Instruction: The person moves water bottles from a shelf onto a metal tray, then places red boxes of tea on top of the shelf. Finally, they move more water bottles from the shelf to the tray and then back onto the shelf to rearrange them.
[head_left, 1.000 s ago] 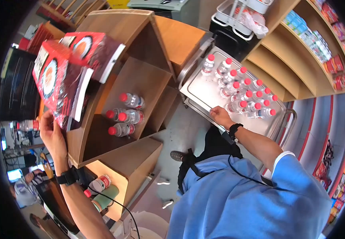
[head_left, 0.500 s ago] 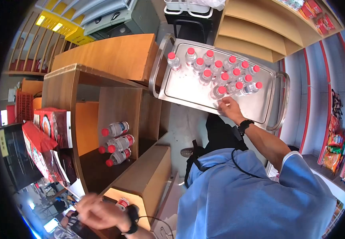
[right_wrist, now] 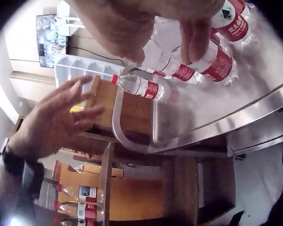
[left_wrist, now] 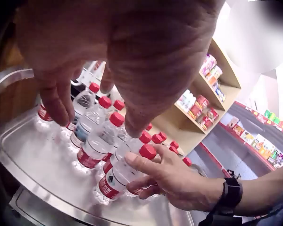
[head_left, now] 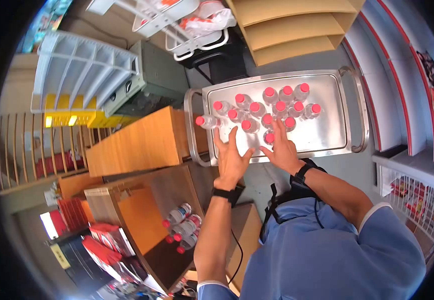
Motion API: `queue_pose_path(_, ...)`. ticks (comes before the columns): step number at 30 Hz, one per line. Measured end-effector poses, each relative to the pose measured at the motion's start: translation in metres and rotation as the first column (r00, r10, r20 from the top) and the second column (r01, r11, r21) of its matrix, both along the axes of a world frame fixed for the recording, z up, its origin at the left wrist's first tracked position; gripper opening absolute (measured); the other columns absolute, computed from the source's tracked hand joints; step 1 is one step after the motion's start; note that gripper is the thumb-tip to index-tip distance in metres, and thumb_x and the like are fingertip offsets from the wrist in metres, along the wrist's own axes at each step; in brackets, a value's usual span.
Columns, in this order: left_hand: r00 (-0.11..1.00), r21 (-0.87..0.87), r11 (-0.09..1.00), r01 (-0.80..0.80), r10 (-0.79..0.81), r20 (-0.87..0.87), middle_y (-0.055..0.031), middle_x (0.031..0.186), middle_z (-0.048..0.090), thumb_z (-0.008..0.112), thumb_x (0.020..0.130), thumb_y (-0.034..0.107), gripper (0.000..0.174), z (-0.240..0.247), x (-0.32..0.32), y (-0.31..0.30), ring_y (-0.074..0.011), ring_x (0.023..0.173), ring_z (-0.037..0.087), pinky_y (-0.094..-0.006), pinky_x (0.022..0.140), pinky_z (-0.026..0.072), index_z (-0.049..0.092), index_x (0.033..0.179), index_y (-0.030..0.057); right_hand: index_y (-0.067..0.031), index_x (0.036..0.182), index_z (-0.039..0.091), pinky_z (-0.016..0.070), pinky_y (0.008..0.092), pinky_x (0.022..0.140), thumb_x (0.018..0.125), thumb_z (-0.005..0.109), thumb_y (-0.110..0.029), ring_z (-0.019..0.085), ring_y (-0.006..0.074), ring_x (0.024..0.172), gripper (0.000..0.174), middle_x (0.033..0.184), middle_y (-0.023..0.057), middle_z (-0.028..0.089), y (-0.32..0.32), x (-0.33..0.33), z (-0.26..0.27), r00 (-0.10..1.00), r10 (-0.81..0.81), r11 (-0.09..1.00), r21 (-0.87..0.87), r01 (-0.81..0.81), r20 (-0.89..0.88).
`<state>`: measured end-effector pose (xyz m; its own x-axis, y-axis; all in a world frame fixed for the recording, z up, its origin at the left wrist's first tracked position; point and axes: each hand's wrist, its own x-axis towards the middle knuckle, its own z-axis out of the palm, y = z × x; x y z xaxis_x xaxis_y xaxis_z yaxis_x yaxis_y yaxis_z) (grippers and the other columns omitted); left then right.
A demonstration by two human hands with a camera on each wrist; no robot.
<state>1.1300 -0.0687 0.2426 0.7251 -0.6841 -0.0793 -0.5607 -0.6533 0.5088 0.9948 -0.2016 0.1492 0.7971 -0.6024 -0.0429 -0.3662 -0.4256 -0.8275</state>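
Clear water bottles with red caps stand grouped on a steel trolley tray (head_left: 322, 131). My right hand (head_left: 283, 150) is at the near edge of the group, its thumb and fingers around the front water bottle (left_wrist: 114, 181) below the red cap. That bottle stands upright on the tray in the left wrist view. My left hand (head_left: 232, 162) hovers over the tray's near left part with fingers spread and nothing held. Its fingertips point towards the left-hand bottles, among them an outermost bottle (head_left: 208, 121) near the tray's left handle.
Several more bottles (head_left: 183, 227) lie stacked in a brown wooden shelf unit (head_left: 152, 185) at the lower left. Red packages (head_left: 108, 245) sit beside it. Beige shelves (head_left: 292, 27) stand behind the trolley, and store racks (head_left: 392, 85) line the right.
My left hand has come from the red packages at the shelf unit over to the tray. My right hand has stayed by the front bottles. The view has turned towards the trolley.
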Motion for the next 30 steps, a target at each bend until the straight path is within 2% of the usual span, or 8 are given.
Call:
queue_pose_path(4, 0.983, 0.2, 0.974, 0.104, -0.07, -0.169, -0.0283, 0.163, 0.017, 0.091, 0.078, 0.027, 0.077, -0.005, 0.04, -0.057, -0.0532, 0.141, 0.042, -0.051, 0.111, 0.0482, 0.054, 0.145, 0.0165, -0.0131, 0.163, 0.027, 0.0615, 0.0489, 0.07, 0.087, 0.079, -0.025, 0.073, 0.0453, 0.087, 0.093, 0.169, 0.0282, 0.018, -0.009, 0.001, 0.003, 0.992, 0.077, 0.982, -0.164, -0.093, -0.103)
queue_pose_path(9, 0.988, 0.169, 0.975, 0.144, -0.131, -0.084, -0.0264, 0.154, 0.033, 0.093, 0.075, 0.025, 0.056, -0.055, 0.055, -0.066, -0.0489, 0.138, 0.045, -0.0491, 0.111, 0.0466, 0.068, 0.122, 0.0084, -0.0153, 0.16, 0.039, 0.0617, 0.0453, 0.07, 0.085, 0.076, -0.016, 0.075, 0.0357, 0.084, 0.083, 0.171, 0.0261, 0.016, -0.019, 0.005, 0.008, 0.987, 0.146, 0.969, -0.192, -0.157, -0.073)
queue_pose_path(11, 0.992, 0.093, 0.995, 0.049, -0.037, -0.122, -0.0235, 0.146, 0.039, 0.094, 0.073, 0.022, 0.05, -0.058, 0.049, -0.063, -0.0461, 0.133, 0.048, -0.0476, 0.11, 0.0463, 0.071, 0.115, 0.0065, -0.016, 0.158, 0.042, 0.0615, 0.0444, 0.069, 0.083, 0.075, -0.014, 0.075, 0.0348, 0.082, 0.082, 0.169, 0.0244, 0.022, -0.021, 0.005, 0.009, 0.992, 0.127, 0.969, -0.21, -0.13, -0.027)
queue_pose_path(15, 0.999, -0.048, 0.998, -0.035, 0.034, -0.006, -0.0177, 0.143, 0.043, 0.094, 0.071, 0.015, 0.042, -0.083, 0.033, -0.037, -0.0396, 0.124, 0.057, -0.0439, 0.104, 0.0505, 0.076, 0.107, 0.0009, -0.0152, 0.147, 0.052, 0.0615, 0.0453, 0.067, 0.081, 0.075, -0.013, 0.074, 0.0357, 0.083, 0.07, 0.156, 0.0196, 0.037, -0.022, 0.011, 0.012, 0.994, 0.107, 0.97, -0.219, -0.108, -0.015)
queue_pose_path(16, 0.991, -0.05, 0.994, -0.102, 0.097, -0.092, -0.0157, 0.139, 0.045, 0.094, 0.071, 0.014, 0.041, -0.081, 0.026, -0.031, -0.0362, 0.121, 0.058, -0.0429, 0.103, 0.0508, 0.076, 0.104, -0.0011, -0.0151, 0.143, 0.055, 0.0615, 0.0459, 0.067, 0.08, 0.075, -0.013, 0.074, 0.0361, 0.084, 0.066, 0.151, 0.018, 0.041, -0.023, 0.013, 0.011, 0.996, 0.092, 0.97, -0.225, -0.091, -0.005)
queue_pose_path(20, 0.971, -0.078, 0.971, -0.228, 0.221, -0.085, -0.0148, 0.136, 0.046, 0.096, 0.069, 0.011, 0.042, -0.071, -0.01, 0.003, -0.0333, 0.117, 0.059, -0.0409, 0.098, 0.0536, 0.077, 0.104, -0.0023, -0.0162, 0.135, 0.059, 0.0618, 0.0482, 0.066, 0.079, 0.075, -0.014, 0.072, 0.038, 0.083, 0.058, 0.144, 0.0156, 0.044, -0.024, 0.018, 0.015, 0.993, 0.09, 0.968, -0.226, -0.106, -0.081)
queue_pose_path(23, 0.915, -0.179, 0.914, -0.364, 0.315, -0.251, -0.0157, 0.134, 0.049, 0.097, 0.068, 0.017, 0.043, -0.076, -0.038, 0.05, -0.0342, 0.12, 0.058, -0.0413, 0.101, 0.0531, 0.079, 0.104, 0.0008, -0.0161, 0.132, 0.06, 0.062, 0.0479, 0.067, 0.079, 0.076, -0.014, 0.073, 0.0393, 0.084, 0.055, 0.144, 0.0163, 0.044, -0.024, 0.021, 0.009, 0.988, 0.107, 0.962, -0.24, -0.132, -0.113)
queue_pose_path(30, 0.906, -0.12, 0.899, -0.421, 0.41, -0.106, -0.0156, 0.129, 0.056, 0.097, 0.067, 0.015, 0.043, 0.003, -0.065, 0.154, -0.0341, 0.12, 0.058, -0.0418, 0.102, 0.0529, 0.08, 0.103, 0.0018, -0.0142, 0.121, 0.063, 0.0599, 0.0514, 0.072, 0.083, 0.075, -0.023, 0.072, 0.0416, 0.093, 0.041, 0.155, 0.0175, 0.038, -0.026, 0.023, -0.017, 0.984, 0.159, 0.91, -0.373, -0.178, -0.082)
